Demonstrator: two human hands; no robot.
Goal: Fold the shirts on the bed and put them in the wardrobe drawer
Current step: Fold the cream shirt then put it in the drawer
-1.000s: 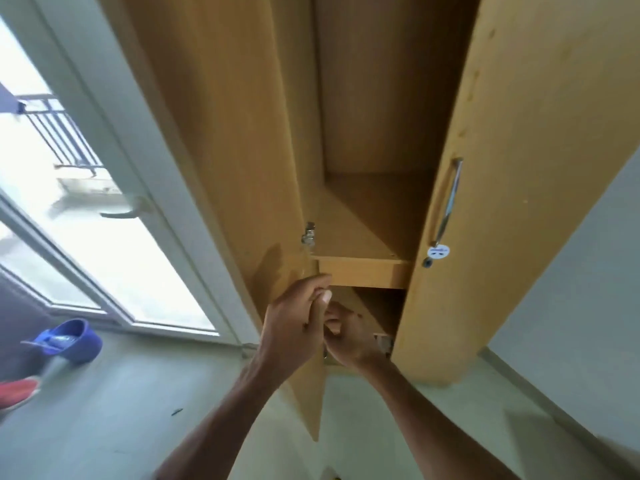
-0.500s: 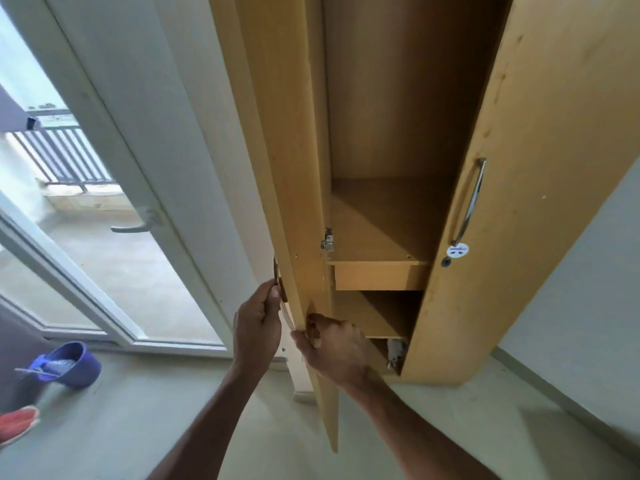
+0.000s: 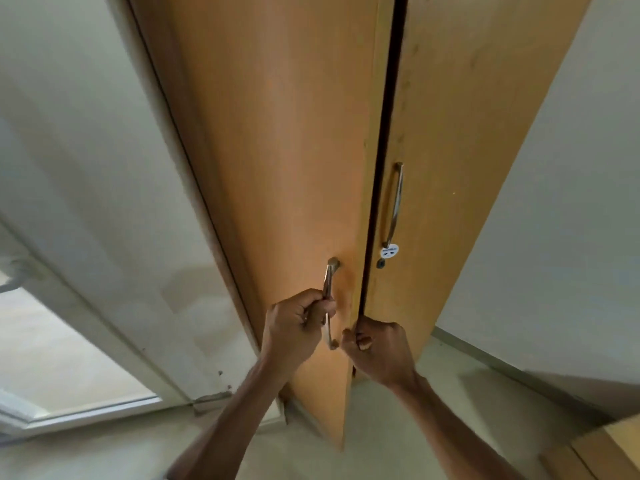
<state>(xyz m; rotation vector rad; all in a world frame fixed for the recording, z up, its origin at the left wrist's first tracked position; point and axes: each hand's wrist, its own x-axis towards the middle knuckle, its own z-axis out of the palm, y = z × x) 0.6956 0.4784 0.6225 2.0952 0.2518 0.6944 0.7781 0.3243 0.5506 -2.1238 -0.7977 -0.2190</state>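
Both grips clenched: handle (image 3: pixel 329 303), door edge (image 3: pixel 360 306).

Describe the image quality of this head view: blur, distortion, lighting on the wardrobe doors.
Head view: wide-angle distortion bows the left wardrobe door and the window frame; the edges are smeared by motion blur, worst at lower left; daylight from the window lights the left door, with a soft sheen near its handle; the left hand and right hand are fairly sharp.

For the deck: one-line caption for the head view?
Left hand grips the left wardrobe door's handle; right hand holds that door's edge, nearly shut.
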